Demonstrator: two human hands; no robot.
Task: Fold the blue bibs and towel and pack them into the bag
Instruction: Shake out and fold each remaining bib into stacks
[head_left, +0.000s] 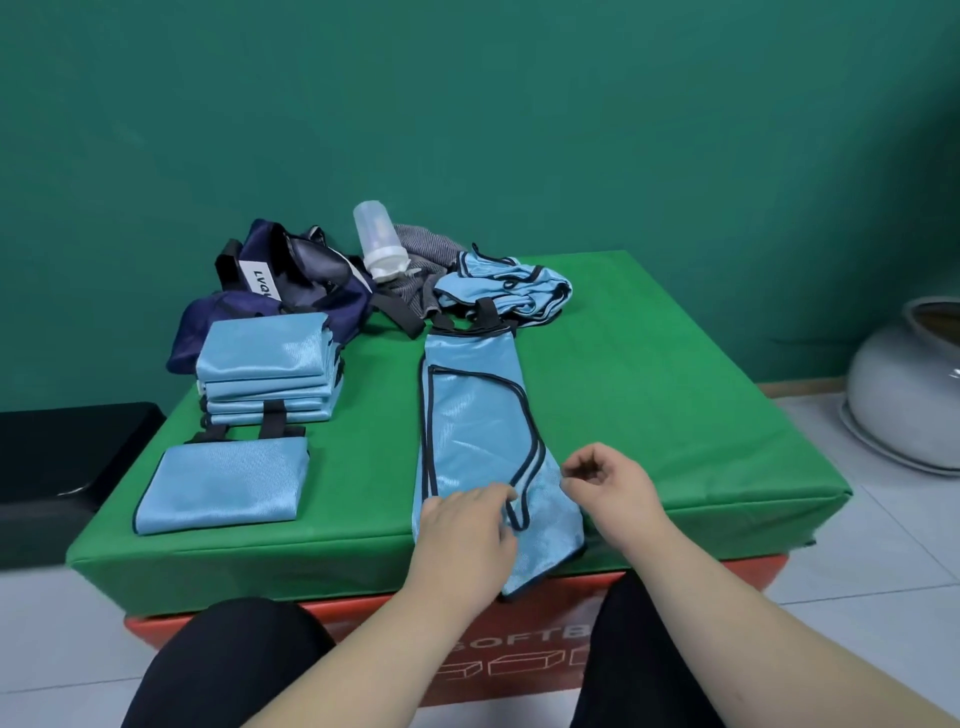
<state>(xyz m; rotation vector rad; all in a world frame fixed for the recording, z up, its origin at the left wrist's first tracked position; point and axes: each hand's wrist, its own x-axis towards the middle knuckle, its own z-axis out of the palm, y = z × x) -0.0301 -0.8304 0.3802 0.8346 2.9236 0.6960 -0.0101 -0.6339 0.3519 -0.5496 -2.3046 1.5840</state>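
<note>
**Head view: long-folded bib overhangs the counter's front edge**

Head camera shows a blue bib (472, 415), folded into a long strip, lying down the middle of the counter (675, 389) with its near end drooping over the front edge. The left hand (462, 525) rests on that near end, fingers (493, 496) stretched flat onto the black trim. The right hand (608, 483) sits just beside the strip's right edge with its fingers curled. Whether they pinch the cloth I cannot tell.

The fabric looks slick, so the overhanging end could pull the strip off the edge if the left hand lifts. The lengthwise fold may also spring open when the end is brought over. The strip's far straps touch the loose pile of bibs (504, 286), which could drag along.

At left a folded stack (265, 364) stands behind a single folded bib (223, 488). The navy bag (291, 275) slumps at the back left, near a clear bottle (379, 239) and a grey striped cloth (421, 249), likely the towel.

Green cloth covers the counter, with a red box (519, 660) beneath. Behind is a teal wall. The tiled floor (857, 597) is pale, and a white pot (904, 384) stands at right.
</note>
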